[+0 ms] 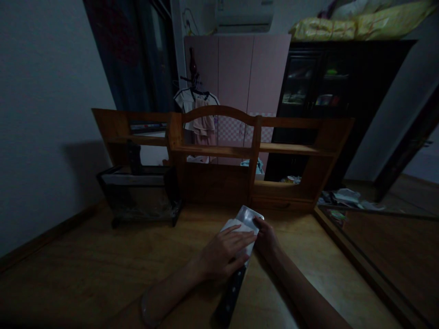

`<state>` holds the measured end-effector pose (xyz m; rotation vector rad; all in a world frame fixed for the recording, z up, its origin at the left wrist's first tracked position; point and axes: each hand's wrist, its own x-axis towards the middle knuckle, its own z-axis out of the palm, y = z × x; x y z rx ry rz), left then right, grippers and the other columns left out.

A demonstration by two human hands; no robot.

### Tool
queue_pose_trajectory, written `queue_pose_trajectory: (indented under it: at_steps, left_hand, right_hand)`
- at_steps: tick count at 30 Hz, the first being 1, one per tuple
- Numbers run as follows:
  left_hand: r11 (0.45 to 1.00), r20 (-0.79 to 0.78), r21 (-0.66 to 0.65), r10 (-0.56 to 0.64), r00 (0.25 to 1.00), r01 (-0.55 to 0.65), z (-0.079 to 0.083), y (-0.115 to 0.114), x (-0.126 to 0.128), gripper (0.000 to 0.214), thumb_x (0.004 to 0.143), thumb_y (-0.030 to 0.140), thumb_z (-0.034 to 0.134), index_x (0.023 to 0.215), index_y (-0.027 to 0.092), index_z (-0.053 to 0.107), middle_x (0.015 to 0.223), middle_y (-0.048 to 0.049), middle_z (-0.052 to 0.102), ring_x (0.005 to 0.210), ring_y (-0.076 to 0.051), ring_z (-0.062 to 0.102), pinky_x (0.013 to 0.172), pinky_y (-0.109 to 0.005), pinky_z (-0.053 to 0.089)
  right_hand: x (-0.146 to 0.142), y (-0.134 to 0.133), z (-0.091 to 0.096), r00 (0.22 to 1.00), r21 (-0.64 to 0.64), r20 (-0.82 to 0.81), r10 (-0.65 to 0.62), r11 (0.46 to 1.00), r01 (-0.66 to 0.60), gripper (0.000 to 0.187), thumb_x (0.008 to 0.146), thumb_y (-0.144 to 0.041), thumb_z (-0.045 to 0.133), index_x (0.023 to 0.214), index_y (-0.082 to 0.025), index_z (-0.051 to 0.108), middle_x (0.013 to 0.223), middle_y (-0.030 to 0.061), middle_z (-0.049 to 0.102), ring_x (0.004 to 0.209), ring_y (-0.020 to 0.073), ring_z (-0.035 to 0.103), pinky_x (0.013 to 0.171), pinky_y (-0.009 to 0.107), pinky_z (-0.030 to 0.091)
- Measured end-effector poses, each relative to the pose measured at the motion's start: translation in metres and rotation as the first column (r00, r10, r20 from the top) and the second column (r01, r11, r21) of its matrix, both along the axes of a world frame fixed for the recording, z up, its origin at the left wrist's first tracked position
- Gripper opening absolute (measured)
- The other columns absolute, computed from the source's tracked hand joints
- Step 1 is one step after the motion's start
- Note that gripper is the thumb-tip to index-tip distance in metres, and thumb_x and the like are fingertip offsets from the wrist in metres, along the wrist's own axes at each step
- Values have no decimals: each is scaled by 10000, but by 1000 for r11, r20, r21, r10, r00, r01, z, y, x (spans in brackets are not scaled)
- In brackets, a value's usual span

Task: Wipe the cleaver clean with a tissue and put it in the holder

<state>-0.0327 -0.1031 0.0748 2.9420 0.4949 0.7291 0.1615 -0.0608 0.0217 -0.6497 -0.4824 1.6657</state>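
A kitchen cleaver (247, 216) is held over the tabletop, its blade pointing away and its black riveted handle (232, 292) towards me. My left hand (228, 251) presses a white tissue (233, 224) onto the flat of the blade, with its fingers laid across it. On the right edge of the blade, near the far end, my right hand (265, 235) grips the cleaver with the thumb on top. Neither hand is on the handle. The tissue hides the middle of the blade.
A black knife rack (139, 194) with a black handle (134, 157) sticking up stands at the left. Behind it a wooden shelf unit (219, 151) spans the back of the wooden table (137, 256). A raised wooden edge (356, 260) runs along the right side.
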Motion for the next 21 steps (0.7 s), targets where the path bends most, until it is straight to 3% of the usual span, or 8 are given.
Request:
queue_pose_trajectory:
  at_steps: [4, 7, 16, 21]
  left_hand:
    - [995, 23, 17, 96, 995, -96, -2, -1, 3, 434, 951, 313, 361, 1362, 185, 420, 1387, -74, 469, 1275, -198, 424, 1079, -398, 317]
    - [994, -18, 25, 104, 994, -103, -6, 0, 4, 399, 956, 332, 357, 1303, 190, 493, 1363, -73, 496, 1260, -209, 440, 1056, -395, 344]
    - [997, -69, 8, 77, 995, -77, -10, 1, 3, 391, 956, 369, 351, 1278, 214, 509, 1410, -52, 446, 1293, -209, 409, 1090, -403, 309]
    - [997, -71, -5, 79, 994, -80, -9, 0, 5, 391, 964, 357, 331, 1274, 190, 502, 1419, -59, 433, 1313, -184, 383, 1126, -382, 255]
  right_hand:
    - [-4, -5, 11, 997, -85, -20, -76, 994, 74, 70, 733, -169, 618, 665, -160, 629, 551, 8, 653, 461, 121, 600, 465, 202, 490]
    - [-6, -9, 17, 995, -128, 28, -95, 987, 97, 71, 726, -199, 629, 673, -152, 631, 544, 9, 647, 470, 134, 606, 470, 218, 488]
    - [1, -4, 7, 998, -112, 19, -60, 992, 62, 108, 749, -257, 630, 741, -149, 639, 608, 27, 682, 532, 160, 632, 549, 257, 506]
    - [0, -4, 7, 993, -100, 59, -99, 989, 105, 103, 732, -249, 640, 763, -151, 649, 625, 23, 690, 537, 158, 637, 548, 253, 502]
